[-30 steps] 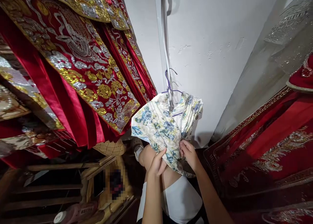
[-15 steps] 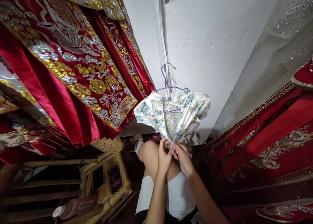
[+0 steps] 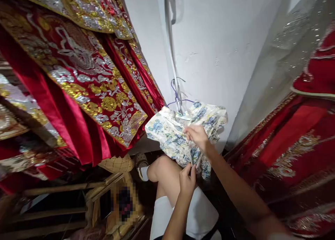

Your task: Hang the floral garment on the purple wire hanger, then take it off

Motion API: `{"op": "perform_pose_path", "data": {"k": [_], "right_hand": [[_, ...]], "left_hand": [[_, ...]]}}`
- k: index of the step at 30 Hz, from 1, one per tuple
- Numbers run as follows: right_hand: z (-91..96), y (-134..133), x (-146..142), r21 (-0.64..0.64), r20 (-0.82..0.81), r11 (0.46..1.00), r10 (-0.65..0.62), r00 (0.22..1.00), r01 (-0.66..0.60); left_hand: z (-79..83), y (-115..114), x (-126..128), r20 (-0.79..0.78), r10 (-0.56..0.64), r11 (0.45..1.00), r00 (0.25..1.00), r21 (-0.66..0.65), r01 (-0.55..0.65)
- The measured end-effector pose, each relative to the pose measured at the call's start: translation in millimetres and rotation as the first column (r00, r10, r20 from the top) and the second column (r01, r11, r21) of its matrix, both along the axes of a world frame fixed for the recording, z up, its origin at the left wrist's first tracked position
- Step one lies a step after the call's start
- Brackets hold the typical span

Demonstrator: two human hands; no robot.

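A white dress with blue flowers [image 3: 170, 137] hangs on a purple wire hanger [image 3: 175, 93] in front of a white wall. My left hand [image 3: 187, 179] pinches the dress at its lower edge, over my raised knee. My right hand [image 3: 197, 137] is higher up on the cloth, fingers closed on the seam near the middle. A thin line, perhaps a zip or seam, runs between the two hands.
Red robes with gold and silver embroidery [image 3: 78, 79] hang at the left, more red embroidered cloth [image 3: 295, 142] at the right. A woven basket [image 3: 117, 163] and wooden rack [image 3: 65, 198] sit at lower left. A grey strap [image 3: 170, 41] hangs down the wall.
My right hand has moved up the dress from beside my left hand to the middle of the cloth. The left hand stays pinched at the bottom edge.
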State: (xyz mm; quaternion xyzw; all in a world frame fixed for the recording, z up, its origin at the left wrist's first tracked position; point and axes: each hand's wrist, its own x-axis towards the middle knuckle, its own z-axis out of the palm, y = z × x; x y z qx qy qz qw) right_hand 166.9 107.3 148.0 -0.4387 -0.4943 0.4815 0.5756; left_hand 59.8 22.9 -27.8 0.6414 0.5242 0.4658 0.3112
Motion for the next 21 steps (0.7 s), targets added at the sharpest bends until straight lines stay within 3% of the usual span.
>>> {"op": "perform_pose_path", "data": {"k": [2, 4, 6, 9, 11, 13, 15, 18, 21], "right_hand": [[35.9, 18, 4, 0.080, 0.001, 0.996, 0.042, 0.999, -0.042], [58.0, 27, 8, 0.131, -0.030, 0.991, 0.025, 0.999, -0.021], [62.0, 25, 9, 0.164, -0.024, 0.985, 0.049, 0.999, -0.044], [42.4, 19, 8, 0.168, 0.053, 0.975, 0.135, 0.989, -0.142], [26.5, 18, 7, 0.154, 0.087, 0.976, 0.140, 0.986, -0.152], [18.8, 18, 8, 0.151, 0.098, 0.979, 0.122, 0.988, -0.136], [21.2, 17, 11, 0.174, 0.104, 0.974, 0.127, 0.986, -0.144], [32.4, 16, 14, 0.249, 0.136, 0.954, 0.134, 0.982, -0.165], [30.4, 20, 12, 0.321, 0.160, 0.942, 0.051, 0.986, -0.101]], "left_hand": [[0.9, -2, 4, -0.158, -0.067, 0.998, 0.985, 0.003, 0.068], [5.8, 0, 4, -0.319, -0.145, 0.989, 0.937, -0.040, 0.140], [16.0, 7, 0, -0.454, -0.212, 0.977, 0.865, -0.118, 0.178], [47.3, 25, -12, -0.479, -0.315, 0.948, 0.819, -0.190, 0.254], [81.1, 39, -23, -0.355, -0.313, 0.949, 0.881, -0.088, 0.301], [121.5, 55, -34, -0.197, -0.147, 0.973, 0.969, 0.149, 0.178], [160.9, 72, -41, -0.096, -0.004, 0.919, 0.995, 0.391, 0.042], [203.9, 95, -43, -0.241, -0.023, 0.822, 0.970, 0.548, 0.155], [225.3, 106, -37, -0.385, 0.066, 0.753, 0.920, 0.625, 0.207]]}}
